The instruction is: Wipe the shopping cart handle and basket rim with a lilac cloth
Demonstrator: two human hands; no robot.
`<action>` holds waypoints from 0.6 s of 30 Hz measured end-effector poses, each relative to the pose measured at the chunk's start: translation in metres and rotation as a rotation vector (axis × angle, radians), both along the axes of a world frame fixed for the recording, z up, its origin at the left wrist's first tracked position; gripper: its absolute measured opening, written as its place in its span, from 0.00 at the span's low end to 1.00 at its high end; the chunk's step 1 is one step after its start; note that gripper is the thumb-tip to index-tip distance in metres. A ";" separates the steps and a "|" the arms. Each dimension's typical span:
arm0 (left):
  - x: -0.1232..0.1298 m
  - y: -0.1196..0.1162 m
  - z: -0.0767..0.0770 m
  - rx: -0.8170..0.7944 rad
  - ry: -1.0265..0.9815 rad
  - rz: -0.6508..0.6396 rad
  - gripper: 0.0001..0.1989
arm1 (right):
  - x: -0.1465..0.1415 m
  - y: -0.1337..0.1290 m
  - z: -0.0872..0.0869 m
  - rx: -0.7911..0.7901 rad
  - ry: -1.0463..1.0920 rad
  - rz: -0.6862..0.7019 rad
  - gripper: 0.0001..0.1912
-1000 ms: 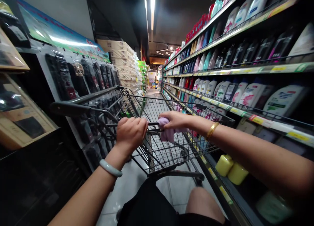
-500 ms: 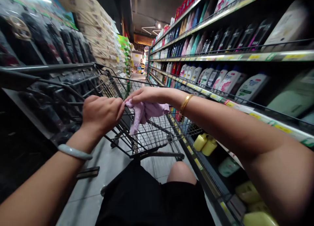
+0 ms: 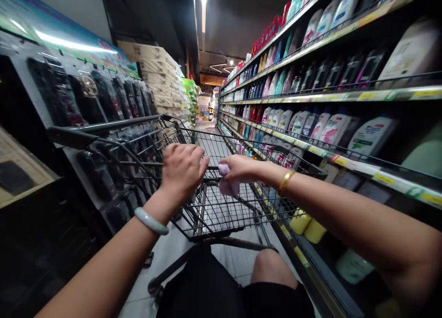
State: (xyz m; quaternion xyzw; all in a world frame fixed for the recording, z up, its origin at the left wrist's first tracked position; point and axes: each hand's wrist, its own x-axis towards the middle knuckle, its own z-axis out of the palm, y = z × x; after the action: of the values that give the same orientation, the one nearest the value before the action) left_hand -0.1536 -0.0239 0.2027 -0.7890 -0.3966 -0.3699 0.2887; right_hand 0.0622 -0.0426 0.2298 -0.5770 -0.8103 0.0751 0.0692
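My right hand (image 3: 236,167), with a gold bangle (image 3: 286,182) on the wrist, is closed around a bunched light purple cloth (image 3: 229,187). Part of the cloth hangs below the fingers, over the wire basket of a black shopping cart (image 3: 221,233). To its left, my left hand (image 3: 183,168) is raised by the cart's near side, fingers loosely bent and thumb apart, with nothing seen in it. A pale jade-like bangle (image 3: 151,221) circles that wrist. The left palm is hidden, and I cannot tell whether that hand touches the cart.
Shelves of shampoo bottles (image 3: 333,128) line the right side, with yellow bottles (image 3: 312,228) low down. On the left, packaged dark items hang on a rack (image 3: 100,95), beside stacked cartons (image 3: 159,78). Cart handle (image 3: 113,124) lies left. Tiled floor (image 3: 231,263) runs beneath.
My left hand has loosened from a fist and parted from the cloth. The cloth is now gathered in my right hand, away from the left. The view has shifted, showing more of the left rack.
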 end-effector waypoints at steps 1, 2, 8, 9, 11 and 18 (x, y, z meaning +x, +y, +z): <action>0.012 0.001 0.005 -0.069 0.020 -0.035 0.24 | -0.004 -0.002 -0.005 0.080 -0.025 -0.021 0.17; 0.023 0.003 0.009 -0.150 0.053 -0.055 0.27 | -0.006 -0.004 -0.008 0.147 -0.043 -0.030 0.16; 0.041 0.022 0.028 -0.715 0.403 0.015 0.47 | 0.046 -0.022 0.000 -0.020 0.076 0.055 0.13; 0.040 0.024 0.030 -0.775 0.422 0.018 0.49 | 0.055 -0.023 0.002 -0.111 0.099 0.034 0.13; 0.039 0.024 0.033 -0.887 0.422 0.009 0.50 | 0.065 -0.024 0.002 -0.200 0.101 -0.026 0.12; 0.036 0.032 0.036 -1.020 0.400 -0.006 0.46 | 0.081 -0.047 -0.007 -0.004 0.165 -0.053 0.14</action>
State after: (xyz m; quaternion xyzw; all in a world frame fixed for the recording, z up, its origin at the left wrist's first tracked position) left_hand -0.1178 0.0083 0.2383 -0.8849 -0.4609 0.0257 -0.0620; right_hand 0.1432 -0.0891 0.2233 -0.5902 -0.7862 0.1220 0.1365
